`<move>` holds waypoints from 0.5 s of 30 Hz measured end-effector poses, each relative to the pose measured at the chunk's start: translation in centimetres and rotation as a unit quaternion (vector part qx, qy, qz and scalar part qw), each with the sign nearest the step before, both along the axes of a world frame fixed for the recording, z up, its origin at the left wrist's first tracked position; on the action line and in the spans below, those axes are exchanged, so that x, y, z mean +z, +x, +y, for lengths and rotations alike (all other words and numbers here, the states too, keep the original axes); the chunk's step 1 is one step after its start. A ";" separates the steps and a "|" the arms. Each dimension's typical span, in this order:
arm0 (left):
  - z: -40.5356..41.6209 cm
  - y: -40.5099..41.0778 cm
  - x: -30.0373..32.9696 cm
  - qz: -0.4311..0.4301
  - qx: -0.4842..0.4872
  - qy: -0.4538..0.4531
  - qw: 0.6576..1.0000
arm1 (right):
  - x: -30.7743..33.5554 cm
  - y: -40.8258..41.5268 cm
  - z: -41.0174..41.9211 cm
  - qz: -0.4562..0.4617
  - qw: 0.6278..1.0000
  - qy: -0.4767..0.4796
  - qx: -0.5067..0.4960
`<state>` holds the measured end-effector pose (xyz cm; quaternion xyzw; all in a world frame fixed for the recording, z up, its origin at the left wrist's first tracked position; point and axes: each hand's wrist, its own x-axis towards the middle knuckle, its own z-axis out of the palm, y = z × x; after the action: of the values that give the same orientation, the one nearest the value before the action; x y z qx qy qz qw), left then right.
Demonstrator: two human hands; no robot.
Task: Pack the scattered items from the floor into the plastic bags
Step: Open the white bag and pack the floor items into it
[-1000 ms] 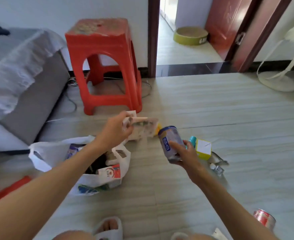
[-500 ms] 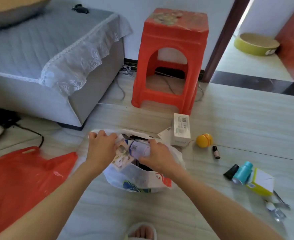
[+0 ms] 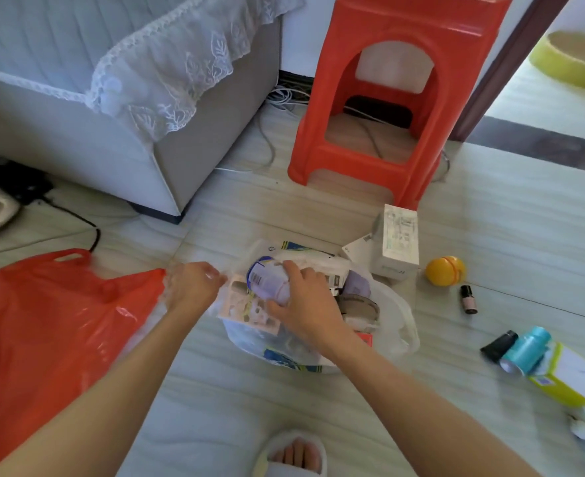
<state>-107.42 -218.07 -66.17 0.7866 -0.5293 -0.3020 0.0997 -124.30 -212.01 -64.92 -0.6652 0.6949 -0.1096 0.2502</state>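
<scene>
Head view: right hand (image 3: 306, 304) grips a can (image 3: 267, 282) inside the white bag (image 3: 392, 325); left hand (image 3: 194, 287) pinches the bag's rim. Ball (image 3: 445, 271) and box (image 3: 399, 246) lie right of the bag.

The pale striped floor (image 3: 490, 218) carries a red plastic bag (image 3: 43, 321), a filled white plastic bag (image 3: 392, 315), a red stool (image 3: 387, 98), a white carton (image 3: 399, 242), an orange ball (image 3: 445, 271), a small dark bottle (image 3: 468, 299), a teal bottle (image 3: 525, 351) touching a yellow-and-white box (image 3: 570, 376).
</scene>
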 end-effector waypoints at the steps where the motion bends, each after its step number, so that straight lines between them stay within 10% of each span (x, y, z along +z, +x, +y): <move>1: 0.4 0.4 -0.1 0.020 0.008 0.010 1.000 | -0.3 0.3 0.2 0.021 1.000 -0.003 0.019; 9: 3.4 2.2 -1.7 0.467 0.285 0.073 0.834 | -3.0 0.2 1.2 0.085 0.996 -0.002 0.017; 15: 3.0 1.0 1.4 0.323 0.093 -0.097 0.937 | -3.5 0.9 2.0 0.089 0.996 -0.023 0.018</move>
<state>-106.46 -215.02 -64.73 0.6789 -0.4201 -0.4763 0.3686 -123.38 -209.99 -68.44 -0.6902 0.6996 -0.0612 0.1744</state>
